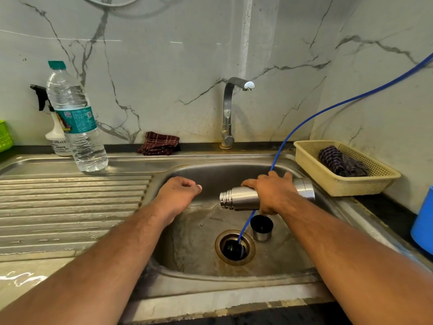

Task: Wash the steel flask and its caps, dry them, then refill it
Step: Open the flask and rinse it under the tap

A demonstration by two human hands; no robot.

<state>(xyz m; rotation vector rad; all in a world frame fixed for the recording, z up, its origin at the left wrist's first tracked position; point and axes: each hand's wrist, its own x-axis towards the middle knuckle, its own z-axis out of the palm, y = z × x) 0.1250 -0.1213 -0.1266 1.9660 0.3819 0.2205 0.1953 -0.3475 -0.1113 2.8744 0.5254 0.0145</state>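
1. Steel flask (243, 198): brushed-metal cylinder with a ridged, threaded neck; uncapped; held level above the sink (187, 231) basin, mouth pointing left, base towards the beige basket (311, 165); a thin stream of water falls from the mouth.
2. Right hand (274, 195): clamped round the flask's middle from above, fingers wrapped over the far side, thumb underneath.
3. Left hand (180, 193): over the basin's left edge, apart from the flask; fingers curled into the palm; nothing visible in it.
4. Caps, count two: steel cup cap (261, 228), standing mouth-up on the basin floor below the flask, black inside; black inner cap (232, 249), lying in the drain opening.
5. Blue hose (304, 120), count one: runs from upper right, passes behind the right hand, ends in the drain beside the black inner cap.
6. Tap (228, 113), count one: at the back of the sink; spout turned right; no water visible at it.
7. Bottles, count two: clear water bottle (75, 118) on the drainboard (70, 200); white spray bottle (57, 137) just behind it.
8. Cloths, count two: maroon checked cloth (159, 143) on the rear ledge; dark striped cloth (342, 163) inside the beige basket.
9. Frame edges: green basket (4, 136) at left; blue container (424, 221) at right.
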